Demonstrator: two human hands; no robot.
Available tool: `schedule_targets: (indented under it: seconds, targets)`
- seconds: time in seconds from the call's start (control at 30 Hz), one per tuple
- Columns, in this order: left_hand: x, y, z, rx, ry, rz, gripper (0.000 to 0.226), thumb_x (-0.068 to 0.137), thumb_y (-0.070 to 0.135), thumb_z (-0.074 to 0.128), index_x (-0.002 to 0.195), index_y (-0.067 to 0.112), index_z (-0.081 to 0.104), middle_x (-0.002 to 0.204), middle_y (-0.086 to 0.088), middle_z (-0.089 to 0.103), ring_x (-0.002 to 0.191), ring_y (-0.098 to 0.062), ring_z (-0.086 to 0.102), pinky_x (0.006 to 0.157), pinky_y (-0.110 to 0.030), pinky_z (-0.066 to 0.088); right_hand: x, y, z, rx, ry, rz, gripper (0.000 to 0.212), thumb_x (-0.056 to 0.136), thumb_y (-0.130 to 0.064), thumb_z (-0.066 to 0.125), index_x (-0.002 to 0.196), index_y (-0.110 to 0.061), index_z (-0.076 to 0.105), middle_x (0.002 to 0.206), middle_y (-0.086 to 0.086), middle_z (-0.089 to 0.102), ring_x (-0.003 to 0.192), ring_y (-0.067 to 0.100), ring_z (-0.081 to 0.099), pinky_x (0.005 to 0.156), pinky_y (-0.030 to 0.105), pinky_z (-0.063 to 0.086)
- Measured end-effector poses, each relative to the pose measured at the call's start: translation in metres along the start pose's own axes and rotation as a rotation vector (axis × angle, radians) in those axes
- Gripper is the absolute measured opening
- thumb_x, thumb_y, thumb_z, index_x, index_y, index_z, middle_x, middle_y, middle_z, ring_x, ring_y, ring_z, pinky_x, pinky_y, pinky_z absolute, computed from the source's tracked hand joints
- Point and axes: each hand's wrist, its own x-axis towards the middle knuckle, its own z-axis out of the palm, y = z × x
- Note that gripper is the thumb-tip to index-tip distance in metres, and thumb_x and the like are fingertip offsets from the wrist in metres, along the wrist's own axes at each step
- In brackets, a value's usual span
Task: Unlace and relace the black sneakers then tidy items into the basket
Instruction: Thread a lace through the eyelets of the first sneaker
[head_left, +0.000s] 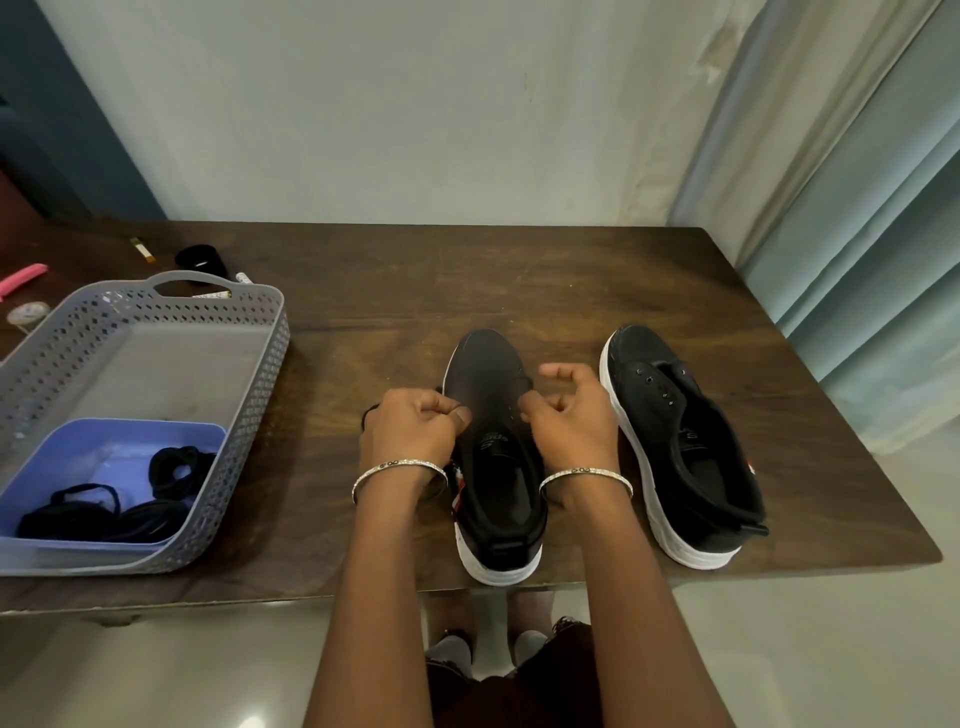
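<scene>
Head view: our left hand (410, 428) and right hand (566, 410) each pinch the black lace (525, 385) over the black canvas sneaker with white sole (483, 364) between them, seemingly to pull it even. The laceless twin (675, 431) stands just right of our right hand. The grey perforated plastic basket (156, 306) waits well left.

The basket (262, 364) and pink comb (23, 274) are cut off by the left edge of the view. The basket rim hides part of the markers (243, 278). The left hand (410, 428) and right hand (569, 415) cover most of the lace (525, 383). Tongue print on the sneaker (483, 364) is unreadable
</scene>
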Motion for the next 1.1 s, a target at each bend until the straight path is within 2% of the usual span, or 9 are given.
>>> schedule_targets:
  seconds: [0.17, 0.37, 0.5, 0.6, 0.67, 0.77, 0.9, 1.0, 1.1]
  targets:
    - [0.001, -0.001, 0.000, 0.013, -0.006, 0.011, 0.009, 0.058, 0.046, 0.072, 0.066, 0.049, 0.072, 0.061, 0.012, 0.070, 0.079, -0.021, 0.073, 0.080, -0.045, 0.061, -0.013, -0.012, 0.001, -0.458, -0.124, -0.421, 0.026, 0.086, -0.022, 0.069, 0.110, -0.033, 0.066, 0.078, -0.007, 0.060, 0.078, 0.011, 0.060, 0.066, 0.028, 0.043]
    - [0.003, -0.004, -0.001, 0.023, -0.006, 0.034, 0.007, 0.064, 0.042, 0.076, 0.067, 0.047, 0.073, 0.060, 0.012, 0.070, 0.075, -0.018, 0.073, 0.078, -0.045, 0.061, -0.015, -0.010, 0.011, -0.620, -0.096, -0.433, 0.007, 0.094, -0.028, 0.067, 0.095, -0.022, 0.071, 0.094, -0.006, 0.063, 0.088, 0.013, 0.060, 0.070, 0.027, 0.035]
    - [0.005, -0.006, -0.001, 0.016, -0.018, 0.023, 0.007, 0.068, 0.038, 0.077, 0.067, 0.044, 0.074, 0.062, 0.009, 0.071, 0.075, -0.020, 0.073, 0.080, -0.046, 0.061, -0.007, -0.006, 0.010, -0.228, 0.025, -0.138, 0.012, 0.097, -0.025, 0.063, 0.088, -0.019, 0.067, 0.089, 0.000, 0.070, 0.082, 0.016, 0.066, 0.078, 0.034, 0.052]
    - [0.005, -0.005, 0.000, -0.002, -0.023, 0.004, 0.007, 0.061, 0.043, 0.074, 0.068, 0.044, 0.074, 0.063, 0.010, 0.072, 0.078, -0.021, 0.073, 0.082, -0.046, 0.061, 0.002, -0.004, 0.001, 0.251, 0.098, 0.272, 0.021, 0.097, -0.016, 0.058, 0.076, -0.014, 0.062, 0.058, 0.001, 0.061, 0.045, 0.013, 0.054, 0.050, 0.028, 0.045]
    - [0.005, -0.005, 0.000, -0.012, -0.023, -0.001, 0.010, 0.058, 0.044, 0.073, 0.068, 0.045, 0.073, 0.062, 0.010, 0.072, 0.078, -0.021, 0.073, 0.082, -0.046, 0.061, 0.006, -0.001, -0.003, 0.345, 0.097, 0.351, 0.020, 0.093, -0.008, 0.059, 0.074, -0.014, 0.059, 0.053, 0.001, 0.055, 0.041, 0.013, 0.048, 0.043, 0.025, 0.038]
    - [0.007, -0.006, 0.000, -0.006, -0.028, 0.001, 0.010, 0.059, 0.045, 0.073, 0.068, 0.043, 0.074, 0.063, 0.010, 0.072, 0.078, -0.022, 0.073, 0.081, -0.047, 0.061, 0.006, -0.001, -0.004, 0.156, 0.148, 0.111, 0.013, 0.088, -0.021, 0.071, 0.088, -0.026, 0.060, 0.073, 0.002, 0.065, 0.055, 0.017, 0.059, 0.058, 0.032, 0.050]
    - [0.006, -0.005, 0.000, -0.001, -0.021, 0.007, 0.009, 0.058, 0.045, 0.073, 0.067, 0.044, 0.073, 0.060, 0.010, 0.070, 0.079, -0.024, 0.073, 0.080, -0.048, 0.061, -0.005, -0.009, 0.001, -0.189, 0.012, -0.354, 0.015, 0.084, -0.018, 0.073, 0.091, -0.030, 0.067, 0.061, -0.005, 0.060, 0.064, 0.010, 0.060, 0.069, 0.030, 0.050]
    - [0.006, -0.006, -0.001, -0.004, -0.017, 0.015, 0.007, 0.062, 0.043, 0.075, 0.067, 0.046, 0.073, 0.060, 0.010, 0.070, 0.077, -0.021, 0.073, 0.080, -0.045, 0.061, -0.011, -0.009, 0.008, -0.527, -0.135, -0.411, 0.014, 0.087, -0.022, 0.070, 0.099, -0.029, 0.070, 0.073, -0.007, 0.060, 0.080, 0.013, 0.060, 0.072, 0.030, 0.046]
    - [0.006, -0.007, -0.002, 0.005, -0.006, 0.029, 0.013, 0.069, 0.037, 0.079, 0.066, 0.048, 0.072, 0.059, 0.012, 0.069, 0.077, -0.020, 0.072, 0.079, -0.045, 0.061, -0.012, -0.009, 0.013, -0.607, -0.125, -0.394, 0.007, 0.089, -0.024, 0.067, 0.096, -0.024, 0.070, 0.082, -0.005, 0.063, 0.089, 0.018, 0.061, 0.075, 0.031, 0.046]
